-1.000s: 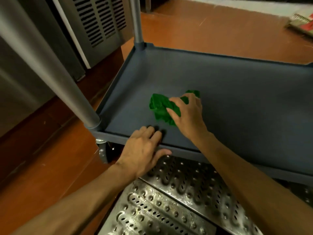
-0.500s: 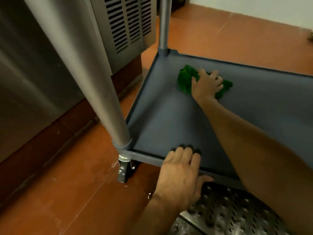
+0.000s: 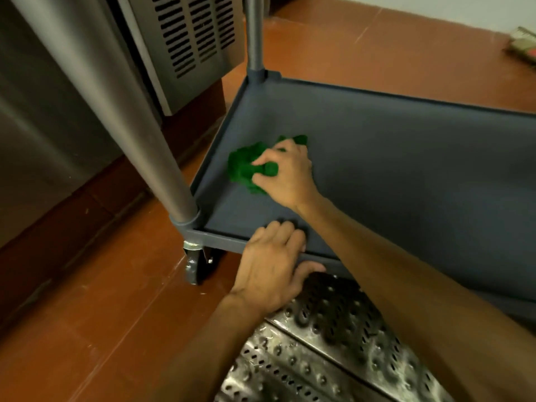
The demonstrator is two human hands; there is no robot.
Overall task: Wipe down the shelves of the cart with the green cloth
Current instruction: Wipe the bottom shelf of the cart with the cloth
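The cart's bottom shelf (image 3: 406, 158) is a dark grey plastic tray with a raised rim, low over the floor. A crumpled green cloth (image 3: 242, 165) lies on it close to the left rim. My right hand (image 3: 287, 175) grips the cloth, fingers curled into its folds, pressing it on the shelf. My left hand (image 3: 272, 268) holds the shelf's near rim, fingers hooked over the edge and thumb below it.
A grey corner post (image 3: 121, 111) rises at the near left, another post (image 3: 253, 33) at the far left corner. A caster wheel (image 3: 193, 265) sits under the near corner. A vented steel appliance (image 3: 191, 39) stands to the left. A perforated metal floor grate (image 3: 333, 352) lies below my arms.
My right hand has dragged the cloth back from the far left corner toward me along the left rim. My left hand stays on the near rim.
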